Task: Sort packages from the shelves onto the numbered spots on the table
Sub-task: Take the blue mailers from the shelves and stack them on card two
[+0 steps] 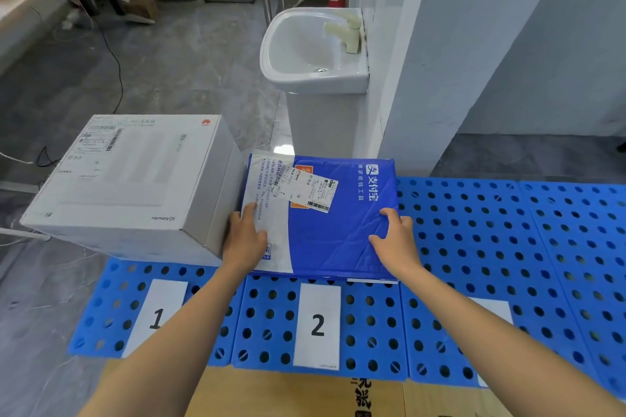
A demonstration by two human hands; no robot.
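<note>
A flat blue mailer package [338, 234] with white labels lies on the blue perforated table [491, 247], just beyond the paper sign "2" [317, 325]. My left hand [245, 240] rests on its white left part, fingers fairly straight. At the package's right part my right hand [396, 240] touches the blue wrap, thumb on top and fingers bent at the near edge. A large white box [128, 176] stands to the left, behind the sign "1" [156, 315], touching the mailer's left edge. A third white sign [494, 311] is partly hidden by my right forearm.
A white washbasin [315, 51] on a pedestal stands right behind the table, beside a white wall column [440, 61]. Brown cardboard [305, 396] lies at the table's near edge. Grey floor with cables stretches to the left.
</note>
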